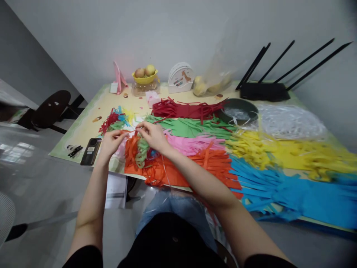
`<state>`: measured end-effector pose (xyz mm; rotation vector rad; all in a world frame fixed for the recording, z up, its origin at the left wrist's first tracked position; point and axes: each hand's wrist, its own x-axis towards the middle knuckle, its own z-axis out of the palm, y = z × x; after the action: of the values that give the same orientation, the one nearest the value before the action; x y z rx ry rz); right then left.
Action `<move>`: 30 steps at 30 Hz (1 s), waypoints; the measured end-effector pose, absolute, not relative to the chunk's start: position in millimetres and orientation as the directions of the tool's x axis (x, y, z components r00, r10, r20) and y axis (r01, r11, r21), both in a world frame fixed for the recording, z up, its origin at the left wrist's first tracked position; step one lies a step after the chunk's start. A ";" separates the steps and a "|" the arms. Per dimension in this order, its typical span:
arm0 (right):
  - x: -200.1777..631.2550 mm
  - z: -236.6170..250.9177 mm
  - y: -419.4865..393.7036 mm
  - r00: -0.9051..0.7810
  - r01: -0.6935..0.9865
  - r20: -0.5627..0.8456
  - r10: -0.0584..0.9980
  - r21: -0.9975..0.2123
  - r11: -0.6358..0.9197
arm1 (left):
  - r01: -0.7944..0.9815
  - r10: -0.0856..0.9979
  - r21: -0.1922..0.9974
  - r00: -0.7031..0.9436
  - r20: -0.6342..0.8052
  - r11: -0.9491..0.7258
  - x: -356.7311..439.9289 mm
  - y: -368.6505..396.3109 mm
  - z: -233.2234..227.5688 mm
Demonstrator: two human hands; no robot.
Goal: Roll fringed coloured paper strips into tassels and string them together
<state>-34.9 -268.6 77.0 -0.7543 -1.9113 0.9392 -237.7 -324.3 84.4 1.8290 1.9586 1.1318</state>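
Observation:
My left hand [111, 143] and my right hand [153, 134] meet over the near left part of the table [92, 128], and both pinch a thin orange paper strip [130, 131] stretched between them. Under them lies a tangle of orange and green strips [139, 152]. To the right, cut paper strips lie in piles: dark red [186, 109], green [192, 127], pink [192, 143], orange [212, 163], yellow [281, 152] and blue [290, 190]. A small multicoloured bundle [114, 120] sits just beyond my left hand.
A black phone [90, 151] and a black clip [74, 150] lie at the table's left edge. At the back stand a yellow fruit bowl [145, 76], a round white box [181, 77], a dark bowl [238, 110], a black router [263, 91] and clear plastic [290, 121].

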 end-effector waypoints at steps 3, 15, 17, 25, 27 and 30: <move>-24.9 75.1 -262.4 -0.392 0.106 0.539 0.745 -0.778 0.619 | 0.847 0.731 0.526 -0.309 0.608 -0.079 -232.0 -324.0 93.2; -11.5 72.4 -260.4 -0.303 -0.257 0.377 0.875 -0.917 0.306 | 0.012 0.998 0.999 -0.026 -0.051 0.052 -186.6 -298.9 95.1; -5.8 73.7 -268.1 -0.215 -0.154 0.386 0.897 -0.920 0.359 | -0.022 0.989 1.000 -0.149 -0.002 -0.001 -182.8 -296.5 93.4; 0.0 77.4 -285.2 -0.239 0.071 0.403 0.883 -0.900 0.430 | 0.070 0.970 0.988 -0.191 0.152 -0.141 -169.8 -299.6 90.6; 0.1 76.8 -283.8 -0.239 0.052 0.394 0.888 -0.908 0.417 | 0.084 0.965 0.984 -0.197 0.173 -0.159 -168.7 -300.3 90.0; 1.1 75.3 -282.2 -0.247 0.029 0.370 0.896 -0.921 0.389 | 0.091 0.955 0.984 -0.243 0.172 -0.154 -167.1 -300.5 90.2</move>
<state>1.1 -282.2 75.3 -0.8414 -1.5992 1.0354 -167.1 -300.5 90.2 1.2562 1.3672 1.4878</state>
